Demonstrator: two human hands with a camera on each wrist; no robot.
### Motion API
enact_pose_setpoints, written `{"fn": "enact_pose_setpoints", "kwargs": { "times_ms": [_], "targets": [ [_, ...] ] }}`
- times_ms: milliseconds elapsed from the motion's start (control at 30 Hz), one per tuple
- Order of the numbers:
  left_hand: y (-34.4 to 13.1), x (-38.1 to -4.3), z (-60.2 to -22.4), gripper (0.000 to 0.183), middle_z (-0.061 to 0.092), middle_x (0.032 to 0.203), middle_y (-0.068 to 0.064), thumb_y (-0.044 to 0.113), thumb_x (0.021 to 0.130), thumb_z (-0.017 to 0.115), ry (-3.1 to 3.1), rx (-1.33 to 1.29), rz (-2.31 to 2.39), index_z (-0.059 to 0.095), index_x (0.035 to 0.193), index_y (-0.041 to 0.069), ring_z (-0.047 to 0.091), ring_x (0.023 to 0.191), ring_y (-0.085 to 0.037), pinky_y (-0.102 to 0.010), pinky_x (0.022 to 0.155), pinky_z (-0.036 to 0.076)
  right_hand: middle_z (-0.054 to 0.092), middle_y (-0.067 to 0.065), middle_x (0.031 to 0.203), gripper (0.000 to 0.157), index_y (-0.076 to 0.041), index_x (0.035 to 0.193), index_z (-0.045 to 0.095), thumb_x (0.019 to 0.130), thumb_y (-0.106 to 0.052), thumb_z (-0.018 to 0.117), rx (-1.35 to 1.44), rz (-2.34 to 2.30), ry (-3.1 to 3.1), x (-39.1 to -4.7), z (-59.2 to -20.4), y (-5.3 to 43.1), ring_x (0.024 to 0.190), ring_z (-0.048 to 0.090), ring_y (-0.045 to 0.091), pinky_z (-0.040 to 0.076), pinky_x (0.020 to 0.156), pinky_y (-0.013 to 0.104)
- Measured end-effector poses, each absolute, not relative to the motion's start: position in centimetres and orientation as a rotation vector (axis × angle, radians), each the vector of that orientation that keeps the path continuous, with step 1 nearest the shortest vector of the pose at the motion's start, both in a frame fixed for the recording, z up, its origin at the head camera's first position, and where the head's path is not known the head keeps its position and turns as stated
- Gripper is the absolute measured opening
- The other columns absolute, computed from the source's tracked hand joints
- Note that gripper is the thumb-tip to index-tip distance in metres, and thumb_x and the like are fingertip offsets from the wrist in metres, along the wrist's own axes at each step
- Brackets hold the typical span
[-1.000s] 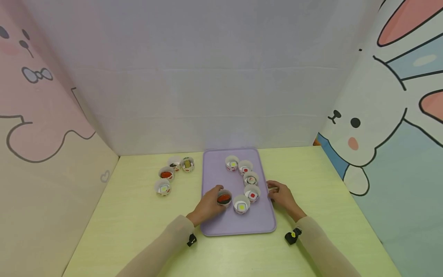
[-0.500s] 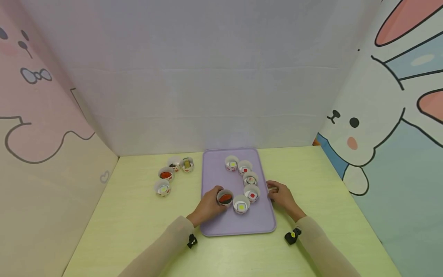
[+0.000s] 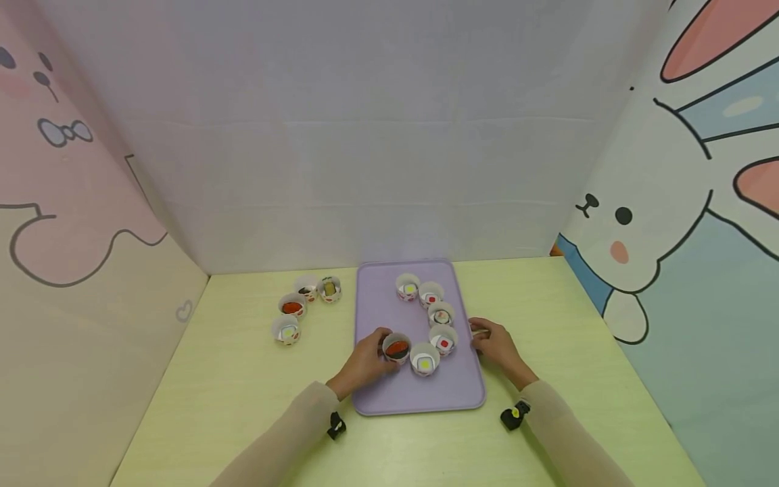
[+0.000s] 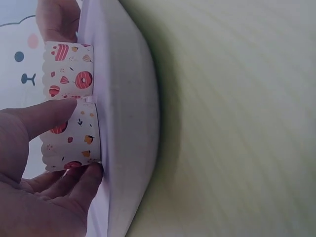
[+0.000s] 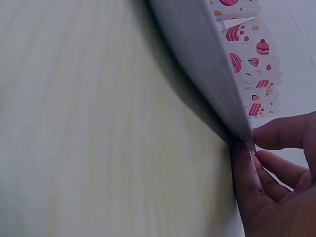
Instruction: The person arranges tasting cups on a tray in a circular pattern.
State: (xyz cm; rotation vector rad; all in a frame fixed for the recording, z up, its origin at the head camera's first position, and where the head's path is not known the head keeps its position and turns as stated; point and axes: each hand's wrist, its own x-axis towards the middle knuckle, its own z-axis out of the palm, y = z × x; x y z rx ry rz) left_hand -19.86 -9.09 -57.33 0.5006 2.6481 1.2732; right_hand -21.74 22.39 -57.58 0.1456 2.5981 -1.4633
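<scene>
My left hand (image 3: 366, 360) holds a paper baking cup with an orange-and-black piece of toy sushi (image 3: 397, 349) inside, thumb on one side and fingers on the other. In the left wrist view this printed cup (image 4: 74, 140) stands on the purple tray (image 3: 389, 399), right up against a neighbouring cup (image 4: 69, 69). That neighbour holds a white roll with a yellow centre (image 3: 425, 364). At the tray's right edge, my right hand (image 3: 498, 346) pinches the rim, thumb above and fingers below, as the right wrist view shows. Beyond the rim stand several printed cups (image 5: 249, 54).
On the tray several more cups curve up the right side, among them one with a red-centred roll (image 3: 443, 341) and a far one (image 3: 408, 287). Left of the tray, on the pale yellow table (image 3: 231, 379), stands a cluster of filled cups (image 3: 292, 306). A white curtain (image 3: 365, 230) closes the back.
My left hand has shifted the held cup slightly right, up to the cup with the yellow-centred roll. My right hand stays at the tray's edge.
</scene>
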Motion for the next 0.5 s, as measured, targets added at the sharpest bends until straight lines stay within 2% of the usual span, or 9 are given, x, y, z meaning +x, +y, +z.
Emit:
{"fn": "enact_pose_setpoints", "kwargs": {
  "times_ms": [300,500],
  "targets": [
    [-9.9,-18.8,-56.8,0.072,0.056,0.138,-0.017,0.016,0.078,0.083,2.582,0.417,1.376,0.045,0.138,0.004,0.06,0.12,-0.034,-0.043,0.101,0.052,0.062,0.022,0.125,0.051,0.0,0.136,0.055,0.085,0.002,0.061,0.134,-1.45,2.608,-21.7,-57.7,22.4,0.092,0.066,0.02,0.055,0.067,0.025],
    [-11.2,-18.1,-55.8,0.075,0.05,0.144,-0.015,0.014,0.078,0.082,2.56,0.375,1.51,0.044,0.141,0.003,0.051,0.132,-0.033,-0.043,0.106,0.049,0.063,0.022,0.124,0.051,0.0,0.136,0.056,0.085,0.002,0.06,0.12,-1.445,2.616,-21.9,-57.8,22.5,0.092,0.066,0.02,0.055,0.068,0.025]
  ]
}}
